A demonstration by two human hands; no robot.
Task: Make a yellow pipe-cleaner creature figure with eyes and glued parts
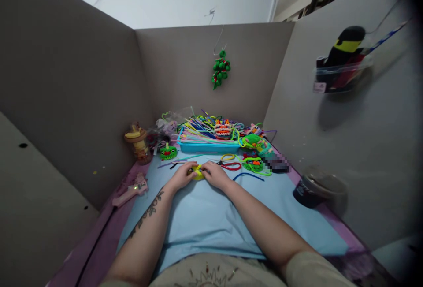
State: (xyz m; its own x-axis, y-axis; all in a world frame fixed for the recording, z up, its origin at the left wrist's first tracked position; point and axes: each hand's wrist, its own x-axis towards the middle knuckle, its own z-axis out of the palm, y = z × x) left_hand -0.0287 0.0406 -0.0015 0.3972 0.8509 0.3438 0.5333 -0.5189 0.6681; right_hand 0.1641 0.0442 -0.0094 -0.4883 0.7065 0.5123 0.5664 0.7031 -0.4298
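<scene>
Yellow piece midway between left hand and right hand, both pinching narrowly at opposite sides, neither nearer. Long axis: can't tell. Blue cloth below; scissors just beyond right hand.

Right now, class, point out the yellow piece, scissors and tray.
Yellow piece (pixel 198 173), head view: its visible middle.
Scissors (pixel 233 169), head view: red handle.
Tray (pixel 209 148), head view: front wall.
</scene>
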